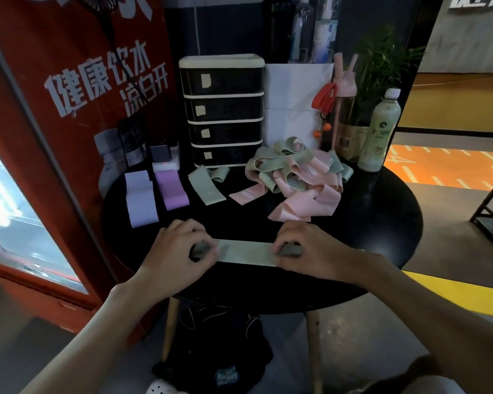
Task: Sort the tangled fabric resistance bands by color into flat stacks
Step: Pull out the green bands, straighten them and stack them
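Green band, laid flat at the near edge of the black table, is gripped at its ends by the left hand and the right hand. Behind it, a lilac band, a purple band, a second green band and a pink band are set in a row, left of the tangled pile.

A black drawer unit stands at the table's far edge, a white paper bag just beside it. Near the right edge stand a pink bottle, a potted plant and a pale-green drink bottle. A red cooler stands left of the table.
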Tool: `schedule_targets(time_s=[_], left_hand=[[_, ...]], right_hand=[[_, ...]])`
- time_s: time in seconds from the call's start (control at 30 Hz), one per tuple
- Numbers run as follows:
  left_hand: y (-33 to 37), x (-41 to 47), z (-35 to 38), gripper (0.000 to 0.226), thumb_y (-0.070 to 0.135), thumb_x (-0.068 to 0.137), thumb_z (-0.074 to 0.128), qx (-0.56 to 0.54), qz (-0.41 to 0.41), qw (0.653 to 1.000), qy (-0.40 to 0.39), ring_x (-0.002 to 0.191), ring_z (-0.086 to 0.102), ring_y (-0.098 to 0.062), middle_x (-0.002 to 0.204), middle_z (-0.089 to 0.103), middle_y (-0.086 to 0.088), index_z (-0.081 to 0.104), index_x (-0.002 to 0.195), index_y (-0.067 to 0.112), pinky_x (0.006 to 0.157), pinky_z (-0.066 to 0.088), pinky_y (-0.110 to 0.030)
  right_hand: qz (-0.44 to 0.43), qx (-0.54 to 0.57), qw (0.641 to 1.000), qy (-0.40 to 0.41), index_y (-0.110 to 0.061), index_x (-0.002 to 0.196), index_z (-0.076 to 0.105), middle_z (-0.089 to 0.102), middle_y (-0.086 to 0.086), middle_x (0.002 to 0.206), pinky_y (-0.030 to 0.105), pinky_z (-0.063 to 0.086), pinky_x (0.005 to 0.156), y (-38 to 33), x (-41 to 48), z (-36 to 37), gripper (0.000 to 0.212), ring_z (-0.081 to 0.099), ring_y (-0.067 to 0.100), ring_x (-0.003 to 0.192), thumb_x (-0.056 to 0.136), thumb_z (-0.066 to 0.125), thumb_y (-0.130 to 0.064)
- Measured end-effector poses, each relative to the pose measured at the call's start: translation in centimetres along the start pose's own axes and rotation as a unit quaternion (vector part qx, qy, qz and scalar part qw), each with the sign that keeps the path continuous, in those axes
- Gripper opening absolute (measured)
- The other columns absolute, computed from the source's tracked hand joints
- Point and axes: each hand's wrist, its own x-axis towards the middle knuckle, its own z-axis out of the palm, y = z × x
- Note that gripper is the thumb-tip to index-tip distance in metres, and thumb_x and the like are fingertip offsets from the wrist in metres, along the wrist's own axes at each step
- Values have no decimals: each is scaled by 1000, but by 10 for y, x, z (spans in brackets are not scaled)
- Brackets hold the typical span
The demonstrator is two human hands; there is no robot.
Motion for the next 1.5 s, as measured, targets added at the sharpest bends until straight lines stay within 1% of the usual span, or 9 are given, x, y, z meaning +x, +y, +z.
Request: schedule_targets(time_s=[0.07,0.17,0.3,0.47,0.67,0.83,1.03,1.2,1.5], left_hand=[[2,13,-5,40,61,84,46,-6,1,1000,19,97,50,-10,97,56,20,71,87,30,87,41,-39],[9,44,-11,28,47,91,55,7,13,1000,8,95,53,-15,95,58,13,71,89,23,84,44,-37],[10,87,-6,15,32,93,64,72,1,997,-29,97,56,-21,99,61,2,70,97,19,82,49,-39],[-4,129,11,29,30,93,64,144,-56,983,-104,109,59,-28,116,63,-8,64,116,12,87,52,-41],[-14,147,24,19,8,94,56,168,-104,972,-124,103,62,-37,110,64,-22,63,108,-1,85,51,-43],[-11,149,23,14,0,94,52,183,-110,968,-130,96,62,-34,101,62,-21,64,95,-7,70,39,-33],[0,144,10,20,23,101,51,194,-43,979,-44,100,59,-30,115,56,-7,65,111,11,71,44,-38],[11,137,-7,15,20,98,52,94,4,995,21,87,62,-31,93,65,-8,65,97,11,76,49,-46],[31,116,-42,12,14,95,64,-23,78,990,117,78,54,-11,87,60,-1,64,84,8,72,44,-25]], right_hand=[[-9,-13,999,52,-19,90,71,62,-9,96,30,47,84,-2,10,3,10,56,6,91,85,70,-28],[-2,-166,974,155,-25,110,67,58,-10,117,36,32,100,6,32,9,32,44,13,117,86,58,-43],[105,-194,972,86,-33,135,53,41,-13,146,42,13,112,29,47,13,48,22,13,140,91,52,-55],[144,-161,975,49,-38,140,45,35,-17,150,39,11,113,42,50,22,51,21,6,140,93,46,-59],[145,-164,974,54,-41,139,44,33,-20,149,38,11,113,44,51,23,52,20,5,140,92,44,-61],[146,-159,975,62,-41,139,44,33,-20,149,36,9,113,45,51,24,52,20,5,140,91,45,-61],[148,-156,975,63,-42,137,45,34,-20,149,37,12,114,45,51,25,51,21,5,140,90,45,-62],[153,-156,974,58,-43,136,46,36,-21,147,38,13,114,43,50,24,56,23,5,139,86,40,-68],[156,-122,977,78,-39,131,54,38,-22,145,40,11,114,36,48,18,53,21,3,139,86,50,-65]])
